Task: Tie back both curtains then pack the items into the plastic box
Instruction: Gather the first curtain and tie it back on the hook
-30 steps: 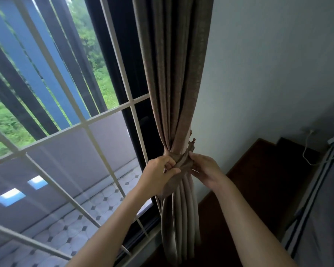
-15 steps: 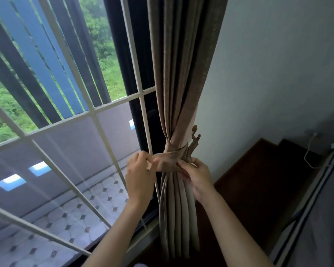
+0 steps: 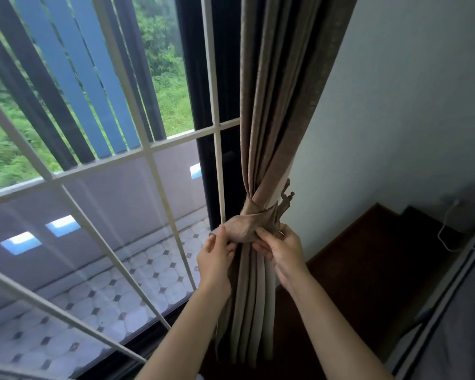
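Brown-beige fabric fills the middle of the head view: the curtain point(image 3: 272, 105) hangs gathered in folds beside the window's right edge. It is cinched by a matching tieback band point(image 3: 254, 222) wrapped round it, whose far end reaches a small ornate hook point(image 3: 285, 197) by the wall. The left hand point(image 3: 214, 259) pinches the band's bulging left end between thumb and curled fingers; the right hand point(image 3: 283, 252) pinches the band's lower right edge the same way. A second ago the left hand was fisted over the band's front; now the band lies snug round the folds and both hands sit at its lower edge. To the left, the white window grille point(image 3: 148, 149) stands just beside the left hand. To the right, the pale wall point(image 3: 395, 119) is close behind the hook. Right of the right forearm, a dark wooden surface point(image 3: 368, 256) leaves open room, bounded further right by a white cable point(image 3: 442, 237) and grey bedding point(image 3: 464, 344).
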